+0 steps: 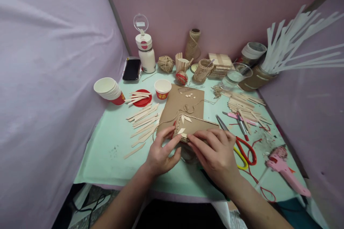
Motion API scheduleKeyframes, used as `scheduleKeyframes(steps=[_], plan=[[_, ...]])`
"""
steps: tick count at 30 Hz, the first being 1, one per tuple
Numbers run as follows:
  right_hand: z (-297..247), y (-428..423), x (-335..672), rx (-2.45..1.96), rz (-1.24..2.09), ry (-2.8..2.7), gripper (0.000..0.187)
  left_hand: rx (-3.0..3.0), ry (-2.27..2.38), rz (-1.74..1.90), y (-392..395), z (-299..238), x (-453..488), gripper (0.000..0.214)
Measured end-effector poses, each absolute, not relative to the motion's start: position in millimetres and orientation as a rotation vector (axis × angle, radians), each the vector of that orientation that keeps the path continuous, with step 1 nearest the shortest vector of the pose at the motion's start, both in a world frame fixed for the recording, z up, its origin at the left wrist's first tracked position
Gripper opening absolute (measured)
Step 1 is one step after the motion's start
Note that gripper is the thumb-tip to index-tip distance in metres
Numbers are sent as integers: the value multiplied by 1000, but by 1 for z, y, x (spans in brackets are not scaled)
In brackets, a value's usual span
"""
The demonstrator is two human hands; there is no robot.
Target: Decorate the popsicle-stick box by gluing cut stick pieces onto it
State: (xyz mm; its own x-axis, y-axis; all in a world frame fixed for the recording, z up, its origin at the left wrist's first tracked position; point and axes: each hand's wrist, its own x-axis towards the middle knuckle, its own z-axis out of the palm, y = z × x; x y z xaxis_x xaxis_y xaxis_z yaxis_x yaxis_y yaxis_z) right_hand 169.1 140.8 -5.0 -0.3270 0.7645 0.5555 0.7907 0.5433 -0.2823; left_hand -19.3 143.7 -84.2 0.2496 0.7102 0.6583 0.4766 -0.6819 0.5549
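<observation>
A brown cardboard panel (200, 124) edged with twine is tilted up in front of me, with small pointed wood pieces (185, 118) at its far left corner and more at its near left corner. My left hand (162, 152) grips the panel's left edge, thumb at the near corner. My right hand (216, 150) is closed along the near edge, fingertips touching a wood piece (184, 135) there. Its fingers hide part of the panel. A loose strand of twine (188, 109) curls just behind, over a larger flat cardboard sheet (172, 100).
Cut wooden sticks (145, 121) lie to the left, near paper cups (109, 91). At right are scissors (245, 152), a pink glue gun (287, 173), a pen-like knife (242, 125) and more sticks (242, 103). A bottle (147, 59) and twine ball (165, 64) stand behind.
</observation>
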Motion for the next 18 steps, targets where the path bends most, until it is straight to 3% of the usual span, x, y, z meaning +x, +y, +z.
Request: scheduleKeyframes(steps=[18], plan=[[-9, 140, 168, -1199, -34, -2194, 17, 2342, 1082, 1430, 146, -82, -19, 64]])
